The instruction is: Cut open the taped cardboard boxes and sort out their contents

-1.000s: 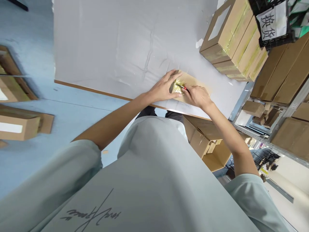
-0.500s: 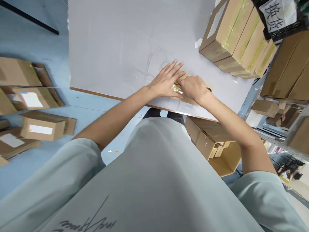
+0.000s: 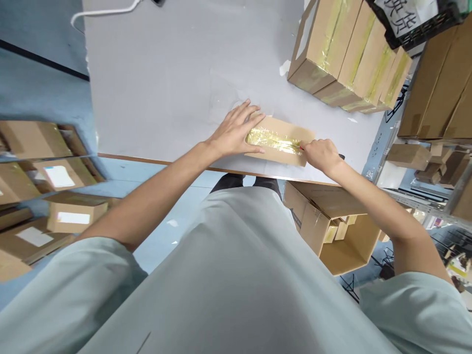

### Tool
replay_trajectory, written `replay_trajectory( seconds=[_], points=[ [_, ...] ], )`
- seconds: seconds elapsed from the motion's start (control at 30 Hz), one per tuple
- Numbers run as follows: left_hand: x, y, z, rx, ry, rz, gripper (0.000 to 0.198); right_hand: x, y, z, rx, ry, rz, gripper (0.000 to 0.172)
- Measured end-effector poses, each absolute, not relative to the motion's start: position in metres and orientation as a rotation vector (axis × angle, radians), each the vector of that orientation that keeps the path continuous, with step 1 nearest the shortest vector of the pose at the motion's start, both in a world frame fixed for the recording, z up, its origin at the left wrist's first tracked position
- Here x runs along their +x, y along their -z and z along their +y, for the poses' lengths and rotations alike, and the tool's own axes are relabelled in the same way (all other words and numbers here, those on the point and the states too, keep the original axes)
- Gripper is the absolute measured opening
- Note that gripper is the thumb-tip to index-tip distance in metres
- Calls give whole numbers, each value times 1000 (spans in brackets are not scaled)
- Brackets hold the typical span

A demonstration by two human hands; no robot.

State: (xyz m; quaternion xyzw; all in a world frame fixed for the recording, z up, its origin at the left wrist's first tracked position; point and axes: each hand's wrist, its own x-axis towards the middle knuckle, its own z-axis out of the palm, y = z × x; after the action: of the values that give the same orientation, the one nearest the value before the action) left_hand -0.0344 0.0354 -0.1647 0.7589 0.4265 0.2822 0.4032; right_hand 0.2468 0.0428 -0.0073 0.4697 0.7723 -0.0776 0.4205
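A small cardboard box (image 3: pixel 280 156) lies on the table near its front edge, with shiny yellowish tape (image 3: pixel 275 140) along its top. My left hand (image 3: pixel 236 130) spans the box's left end, thumb on the near side and fingers spread toward the far side, holding it. At the right end of the box, my right hand (image 3: pixel 321 153) is closed around a box cutter (image 3: pixel 341 157). Only its black rear end and a bit of red at the front show; the blade is hidden. A thin dark line runs in the tape by the red tip.
Taped cardboard boxes (image 3: pixel 339 54) stand at the table's back right, beside a black crate (image 3: pixel 424 29) with a paper sign. Below the table's front edge is an open carton (image 3: pixel 344 250) holding small boxes. Labelled boxes (image 3: pixel 73 211) sit at left, shelving (image 3: pixel 409 201) at right.
My right hand has moved right with the box cutter, away from my left hand, uncovering the taped top of the box. My left hand has shifted slightly left in view as the camera moved.
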Motion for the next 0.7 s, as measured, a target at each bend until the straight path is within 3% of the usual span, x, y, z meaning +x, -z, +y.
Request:
replay_trajectory(
  seconds=[0.17, 0.37, 0.7],
  points=[
    [4, 150, 25, 1986, -686, 1130, 134, 268, 13, 39, 1189, 240, 1995, 43],
    [57, 152, 27, 2019, -658, 1060, 129, 274, 16, 40, 1218, 291, 2033, 49],
    [8, 149, 23, 2108, -515, 1181, 117, 235, 40, 36, 1277, 439, 2131, 41]
  ],
)
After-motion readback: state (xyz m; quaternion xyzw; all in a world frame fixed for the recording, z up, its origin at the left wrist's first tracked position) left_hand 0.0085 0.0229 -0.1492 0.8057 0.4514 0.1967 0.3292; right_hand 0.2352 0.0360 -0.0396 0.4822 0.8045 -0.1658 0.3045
